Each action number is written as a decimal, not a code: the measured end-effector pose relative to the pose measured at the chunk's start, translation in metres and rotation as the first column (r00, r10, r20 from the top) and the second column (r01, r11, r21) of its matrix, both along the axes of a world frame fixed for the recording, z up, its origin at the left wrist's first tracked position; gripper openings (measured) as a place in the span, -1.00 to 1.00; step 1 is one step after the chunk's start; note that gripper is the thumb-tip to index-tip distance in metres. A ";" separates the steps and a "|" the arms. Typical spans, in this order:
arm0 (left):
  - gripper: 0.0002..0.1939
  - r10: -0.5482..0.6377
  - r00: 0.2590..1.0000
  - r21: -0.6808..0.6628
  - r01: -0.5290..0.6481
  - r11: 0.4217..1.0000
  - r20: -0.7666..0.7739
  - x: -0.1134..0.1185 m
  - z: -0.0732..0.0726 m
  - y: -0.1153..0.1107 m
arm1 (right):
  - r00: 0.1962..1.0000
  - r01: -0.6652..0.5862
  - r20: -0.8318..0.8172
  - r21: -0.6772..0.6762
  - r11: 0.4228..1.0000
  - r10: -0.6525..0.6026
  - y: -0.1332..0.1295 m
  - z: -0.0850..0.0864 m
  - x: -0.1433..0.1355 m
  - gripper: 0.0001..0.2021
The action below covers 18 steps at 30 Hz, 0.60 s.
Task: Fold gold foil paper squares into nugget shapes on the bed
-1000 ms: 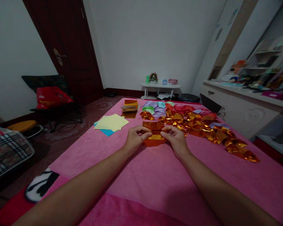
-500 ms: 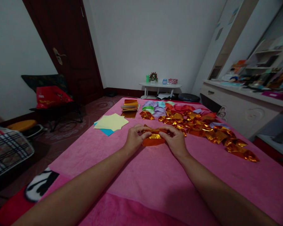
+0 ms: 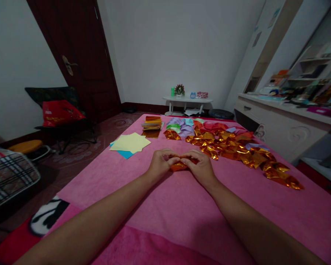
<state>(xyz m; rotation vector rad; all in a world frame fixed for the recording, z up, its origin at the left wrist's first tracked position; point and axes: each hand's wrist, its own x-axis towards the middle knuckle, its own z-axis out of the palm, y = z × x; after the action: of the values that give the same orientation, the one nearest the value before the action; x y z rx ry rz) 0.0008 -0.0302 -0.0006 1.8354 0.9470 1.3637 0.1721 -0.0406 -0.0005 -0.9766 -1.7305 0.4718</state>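
Observation:
A shiny orange-gold foil sheet (image 3: 178, 167) lies partly folded between my hands, on the pink cloth (image 3: 165, 206). My left hand (image 3: 162, 163) pinches its left side, and my right hand (image 3: 200, 164) pinches its right side. Both thumbs nearly meet over the foil's middle, and the fingers hide much of it. Beyond and to the right lie several folded gold foil pieces (image 3: 228, 147). One more gold piece (image 3: 172, 134) sits just past my hands.
Yellow paper sheets (image 3: 131, 142) over a blue sheet (image 3: 126, 154) lie at left. Behind them is a foil stack (image 3: 152, 125). Purple folded papers (image 3: 186, 130) are at the back. A cluttered dresser (image 3: 281, 114) stands at right, a red bag (image 3: 61, 113) on a chair at left.
My thumbs have moved closer together over the foil. The foil between my hands now looks narrower and more covered by the fingers.

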 end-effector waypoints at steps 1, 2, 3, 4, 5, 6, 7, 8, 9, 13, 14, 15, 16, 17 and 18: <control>-0.92 0.001 1.000 0.000 -0.001 1.000 0.002 0.000 0.001 -0.001 | 1.000 0.003 0.004 -0.001 1.000 -0.003 0.000 0.000 0.000 -0.95; -0.93 -0.001 1.000 0.000 0.001 1.000 0.003 0.001 0.001 -0.001 | 1.000 0.008 0.006 -0.003 1.000 -0.008 -0.001 -0.001 0.000 -0.96; -0.93 -0.009 1.000 0.001 0.009 1.000 0.000 0.001 0.002 -0.002 | 1.000 0.016 0.006 -0.007 1.000 -0.016 -0.001 -0.002 0.000 -0.96; -0.92 -0.018 1.000 -0.002 0.018 1.000 -0.006 0.001 0.002 -0.002 | 1.000 0.024 0.006 -0.010 1.000 -0.024 -0.001 -0.002 0.000 -0.97; -0.90 -0.025 1.000 -0.006 0.025 1.000 -0.014 0.001 0.002 -0.002 | 0.999 0.033 0.006 -0.011 0.999 -0.033 -0.001 -0.003 0.000 -0.97; -0.88 -0.026 0.999 -0.011 0.026 1.000 -0.021 0.001 0.001 -0.002 | 0.999 0.041 0.005 -0.008 0.999 -0.041 -0.001 -0.003 0.000 -0.96; -0.86 -0.019 0.999 -0.015 0.018 1.000 -0.028 0.001 0.000 -0.002 | 0.999 0.045 0.005 -0.002 0.999 -0.045 0.000 -0.003 0.001 -0.96; -0.84 0.000 0.999 -0.017 -0.001 1.000 -0.033 0.000 0.000 -0.002 | 0.999 0.044 0.006 0.005 0.999 -0.044 0.000 -0.003 0.001 -0.95; -0.84 0.027 0.999 -0.015 -0.027 1.000 -0.039 0.000 -0.001 -0.002 | 0.999 0.040 0.010 0.013 0.999 -0.040 0.000 -0.002 0.001 -0.92; -0.88 0.125 0.992 -0.004 -0.125 0.992 -0.020 -0.001 -0.001 -0.001 | 0.999 0.045 0.016 -0.013 0.999 -0.045 0.003 -0.002 0.003 -0.88; -0.88 0.139 0.990 -0.016 -0.139 0.990 -0.002 -0.001 0.000 0.000 | 0.998 0.065 0.010 -0.036 0.997 -0.065 0.004 -0.002 0.004 -0.91; -0.87 0.152 0.988 -0.035 -0.152 0.988 0.021 -0.001 0.000 0.000 | 0.996 0.092 0.003 -0.062 0.994 -0.092 0.005 -0.003 0.005 -0.94; -0.85 0.168 0.985 -0.061 -0.165 0.984 0.047 -0.001 0.000 0.001 | 0.992 0.122 -0.003 -0.089 0.989 -0.123 0.006 -0.003 0.006 -0.94; -0.82 0.185 0.980 -0.090 -0.178 0.980 0.072 -0.002 0.000 0.002 | 0.988 0.151 -0.007 -0.108 0.983 -0.152 0.006 -0.004 0.007 -0.90; -0.79 0.204 0.974 -0.119 -0.193 0.974 0.094 -0.002 0.000 0.003 | 0.984 0.174 -0.006 -0.117 0.978 -0.176 0.007 -0.004 0.008 -0.87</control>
<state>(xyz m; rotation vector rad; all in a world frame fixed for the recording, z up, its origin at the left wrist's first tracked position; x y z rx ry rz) -0.0015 -0.0275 -0.0011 1.6049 1.1507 1.4819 0.1800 -0.0340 -0.0046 -1.1942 -1.5992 0.4687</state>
